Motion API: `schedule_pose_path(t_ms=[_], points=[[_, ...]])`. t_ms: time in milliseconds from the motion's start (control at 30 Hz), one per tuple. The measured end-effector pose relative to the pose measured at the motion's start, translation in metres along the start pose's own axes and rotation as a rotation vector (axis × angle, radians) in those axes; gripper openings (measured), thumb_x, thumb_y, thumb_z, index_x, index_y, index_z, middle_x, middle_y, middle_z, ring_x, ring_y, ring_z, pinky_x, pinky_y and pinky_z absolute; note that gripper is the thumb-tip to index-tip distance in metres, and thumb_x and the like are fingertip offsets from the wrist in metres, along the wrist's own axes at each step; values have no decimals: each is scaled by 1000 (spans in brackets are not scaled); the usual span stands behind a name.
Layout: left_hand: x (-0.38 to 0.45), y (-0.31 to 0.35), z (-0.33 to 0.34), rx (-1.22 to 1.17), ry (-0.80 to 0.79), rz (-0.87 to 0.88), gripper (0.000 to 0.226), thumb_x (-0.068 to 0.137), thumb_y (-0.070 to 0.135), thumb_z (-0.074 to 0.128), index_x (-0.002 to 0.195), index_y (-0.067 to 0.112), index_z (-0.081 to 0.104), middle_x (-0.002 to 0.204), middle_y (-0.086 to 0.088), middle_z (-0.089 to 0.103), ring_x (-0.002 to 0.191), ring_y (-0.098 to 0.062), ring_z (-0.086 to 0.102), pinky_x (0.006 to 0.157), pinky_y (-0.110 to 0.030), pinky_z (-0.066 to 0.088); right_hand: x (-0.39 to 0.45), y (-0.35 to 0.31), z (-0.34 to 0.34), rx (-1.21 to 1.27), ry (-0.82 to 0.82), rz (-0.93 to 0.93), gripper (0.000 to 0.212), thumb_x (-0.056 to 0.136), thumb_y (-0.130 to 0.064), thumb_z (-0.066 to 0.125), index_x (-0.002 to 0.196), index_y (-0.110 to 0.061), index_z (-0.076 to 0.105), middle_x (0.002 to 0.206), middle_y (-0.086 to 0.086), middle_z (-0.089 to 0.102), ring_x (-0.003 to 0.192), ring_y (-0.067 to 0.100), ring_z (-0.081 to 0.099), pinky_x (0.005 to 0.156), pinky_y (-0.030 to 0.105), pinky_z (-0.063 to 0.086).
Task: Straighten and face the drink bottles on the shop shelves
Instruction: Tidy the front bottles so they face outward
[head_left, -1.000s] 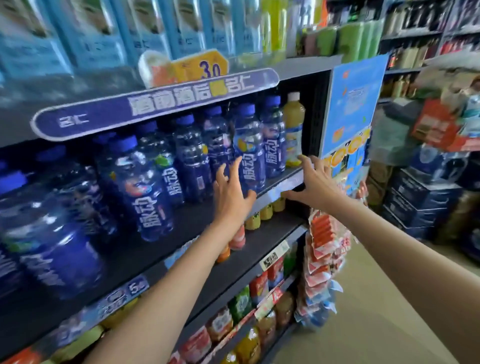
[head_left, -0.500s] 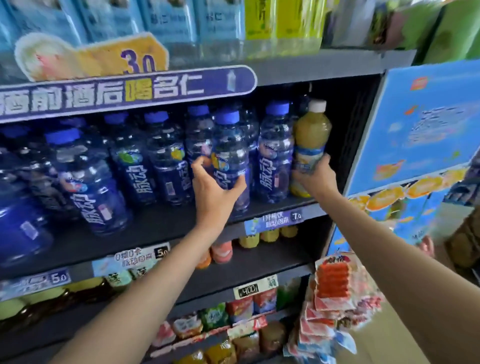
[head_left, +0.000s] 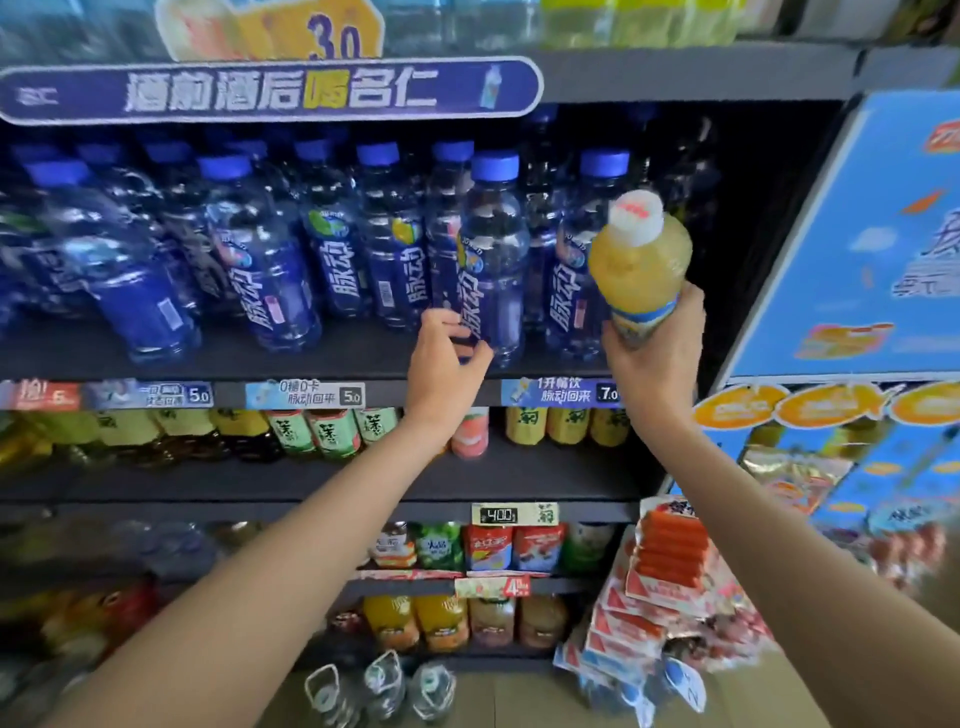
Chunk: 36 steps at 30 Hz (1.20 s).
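Observation:
Several blue-capped clear bottles with blue labels stand in rows on the upper shelf (head_left: 363, 358). My left hand (head_left: 447, 358) curls its fingers round the base of one front blue bottle (head_left: 493, 260) near the shelf edge. My right hand (head_left: 654, 343) grips the lower part of a yellow juice bottle (head_left: 641, 265) with a white cap. That bottle is lifted off the shelf and tilted toward me, in front of the shelf's right end. Another blue bottle (head_left: 576, 280) stands between the two hands.
A blue banner sign (head_left: 270, 91) hangs above the row. Price tags (head_left: 563, 392) line the shelf edge. Lower shelves hold tea bottles (head_left: 327, 431) and juice bottles. A blue cardboard display (head_left: 852, 249) stands at the right, and snack packets (head_left: 670, 566) hang beside it.
My right hand has lifted the yellow bottle off the shelf's right end and tilted it toward me. My left hand stays at the front blue bottle. The view has moved closer.

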<state>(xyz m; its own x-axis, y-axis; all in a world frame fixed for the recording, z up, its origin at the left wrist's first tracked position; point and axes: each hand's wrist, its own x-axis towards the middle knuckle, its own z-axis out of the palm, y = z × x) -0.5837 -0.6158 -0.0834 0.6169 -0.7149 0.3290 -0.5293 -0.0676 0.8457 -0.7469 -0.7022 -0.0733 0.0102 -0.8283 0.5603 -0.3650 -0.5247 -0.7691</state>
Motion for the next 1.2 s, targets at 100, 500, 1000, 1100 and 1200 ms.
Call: schedule_pose_path(t_ms=[100, 500, 1000, 1100, 1200], points=[[-21, 2, -19, -55, -43, 61, 34, 86, 8, 61, 109, 18, 38, 104, 2, 51, 76, 0, 54, 68, -5, 42, -15, -28, 11, -140, -50, -317, 52, 69, -16, 72, 112, -1, 48, 103, 20, 52, 98, 23, 39, 81, 32, 30], [-104, -103, -268, -212, 93, -73, 48, 64, 39, 82, 103, 23, 59, 105, 4, 65, 99, 1, 61, 90, -26, 47, -174, -201, 179, -102, -634, -827, 51, 63, -38, 60, 106, -17, 45, 93, 13, 58, 87, 30, 50, 70, 38, 39], [-174, -261, -609, -114, 790, -442, 66, 67, 10, 83, 117, 5, 40, 89, 10, 45, 99, -18, 51, 70, -20, 36, -431, -466, 425, 82, -1726, -792, 72, 66, -19, 84, 128, -16, 48, 119, -2, 61, 108, 9, 55, 91, 24, 47], [-166, -303, -676, -9, 858, -495, 69, 65, 14, 84, 116, 2, 40, 101, -2, 51, 100, -20, 52, 73, -25, 37, -478, -507, 485, 187, -1777, -772, 62, 70, -11, 82, 124, -15, 54, 115, -5, 60, 102, -2, 49, 75, -2, 35], [-147, -345, -754, 99, 865, -483, 63, 63, 18, 85, 104, 8, 38, 99, -4, 55, 93, -21, 54, 65, -19, 38, -512, -555, 554, 211, -1786, -767, 42, 76, -18, 78, 102, -39, 52, 98, -23, 57, 90, -2, 54, 66, 1, 36]])
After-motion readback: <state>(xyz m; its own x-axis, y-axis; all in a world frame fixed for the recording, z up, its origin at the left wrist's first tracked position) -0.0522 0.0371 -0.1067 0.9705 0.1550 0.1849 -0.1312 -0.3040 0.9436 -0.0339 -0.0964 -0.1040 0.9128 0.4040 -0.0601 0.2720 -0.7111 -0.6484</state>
